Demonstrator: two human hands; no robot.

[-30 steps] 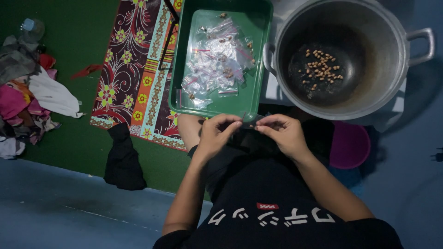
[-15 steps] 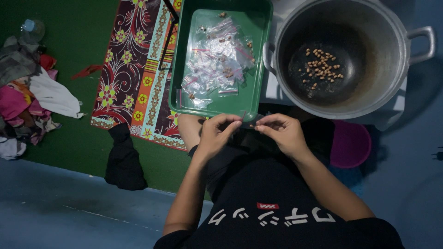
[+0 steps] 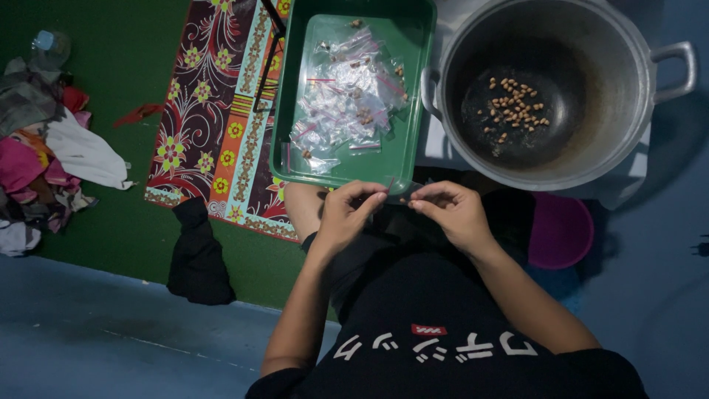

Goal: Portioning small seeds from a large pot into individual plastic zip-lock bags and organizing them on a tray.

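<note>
I see my left hand (image 3: 347, 214) and my right hand (image 3: 450, 210) close together in the middle of the frame, just below the green tray (image 3: 413, 44). The fingers of both hands pinch a tiny clear bag (image 3: 397, 196) between them, one hand on each end. The bag is so small that I cannot tell what is inside it. The tray sits in the upper middle and holds a pile of little clear bags (image 3: 347, 96) with brown bits in them. To the upper right is a big metal pot (image 3: 628, 89) with a few brown nuts (image 3: 517, 111) at its bottom. A flowered mat (image 3: 214, 111) lies left of the tray. A heap of clothes (image 3: 44, 148) is at the far left.
</note>
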